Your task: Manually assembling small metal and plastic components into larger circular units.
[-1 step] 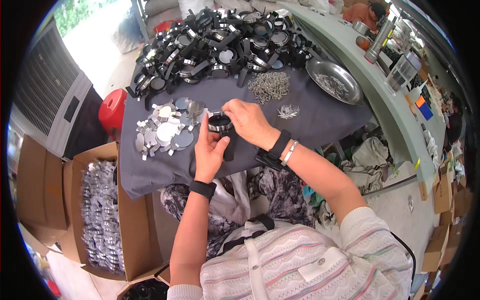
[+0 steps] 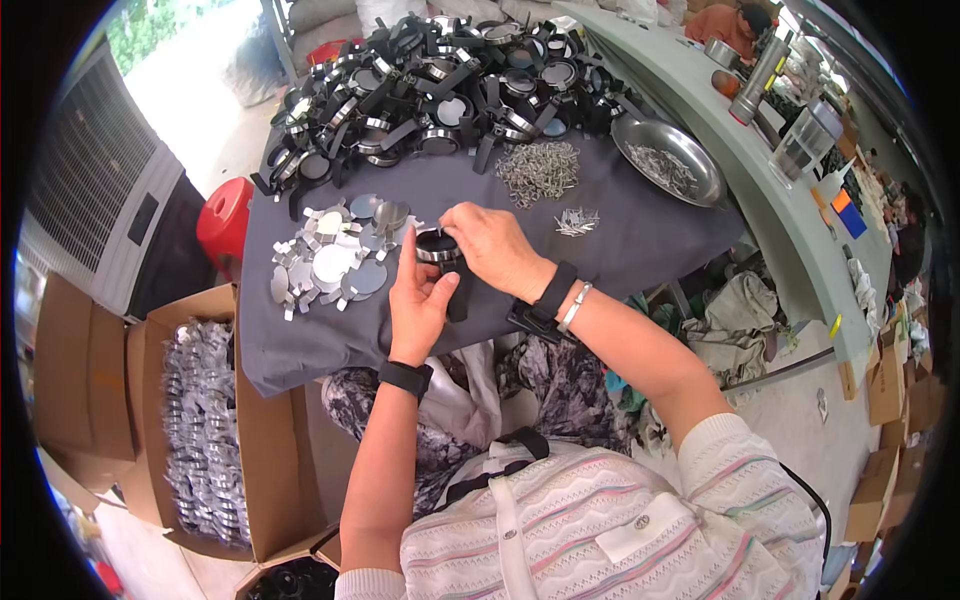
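Observation:
My left hand [image 2: 418,305] is closed round a black ring-shaped part with a silver band [image 2: 437,256], holding it up over the cloth-covered table. A black handle-like tab hangs from its near side. At the part's far right rim, the fingers of my right hand [image 2: 492,248] are pinched together; what lies between the fingertips is hidden. Just left of my hands is a loose pile of thin silver discs with small tabs [image 2: 335,262]. Beyond and right of them are a heap of small metal screws or pins [image 2: 539,172] and a smaller scatter of pins [image 2: 576,222].
A big heap of black-and-silver round parts [image 2: 440,85] covers the table's far side. An oval metal dish [image 2: 712,190] holds more pins. A cardboard box [image 2: 272,450] of wrapped metal parts and a red stool [image 2: 224,220] stand left. A person [image 2: 722,30] sits far right.
My right hand has shifted very slightly left at the ring-shaped part's rim. The left hand and the part look unmoved.

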Demonstrator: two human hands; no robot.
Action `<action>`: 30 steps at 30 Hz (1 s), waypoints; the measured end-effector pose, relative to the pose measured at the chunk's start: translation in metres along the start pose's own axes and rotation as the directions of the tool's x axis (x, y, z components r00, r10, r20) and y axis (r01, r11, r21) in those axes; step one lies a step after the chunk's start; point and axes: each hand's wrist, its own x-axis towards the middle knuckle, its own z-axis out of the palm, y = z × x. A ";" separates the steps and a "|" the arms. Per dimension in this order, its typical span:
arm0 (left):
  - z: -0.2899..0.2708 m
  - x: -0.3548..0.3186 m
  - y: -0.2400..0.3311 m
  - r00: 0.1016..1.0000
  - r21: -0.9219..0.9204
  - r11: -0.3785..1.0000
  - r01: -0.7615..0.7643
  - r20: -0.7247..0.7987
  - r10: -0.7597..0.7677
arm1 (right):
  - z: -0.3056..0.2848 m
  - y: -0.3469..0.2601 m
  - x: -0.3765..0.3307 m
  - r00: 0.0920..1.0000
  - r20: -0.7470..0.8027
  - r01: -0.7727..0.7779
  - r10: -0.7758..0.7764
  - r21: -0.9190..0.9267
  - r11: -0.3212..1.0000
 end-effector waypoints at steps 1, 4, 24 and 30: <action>0.000 -0.002 -0.003 1.000 -0.030 1.000 0.002 0.014 -0.001 | 0.006 0.000 -0.006 1.000 0.003 0.025 -0.025 -0.039 0.999; 0.001 0.000 -0.004 1.000 -0.060 0.998 -0.021 0.006 0.021 | 0.009 0.004 -0.016 0.992 0.111 0.066 -0.057 -0.076 0.995; 0.010 0.010 -0.009 0.996 -0.174 0.984 0.025 0.083 -0.011 | -0.001 0.000 -0.019 0.972 0.140 0.214 -0.191 -0.172 0.962; -0.006 0.015 0.000 0.983 -0.259 0.954 0.148 0.143 -0.114 | 0.007 -0.003 -0.010 0.966 0.183 0.208 -0.185 -0.117 0.971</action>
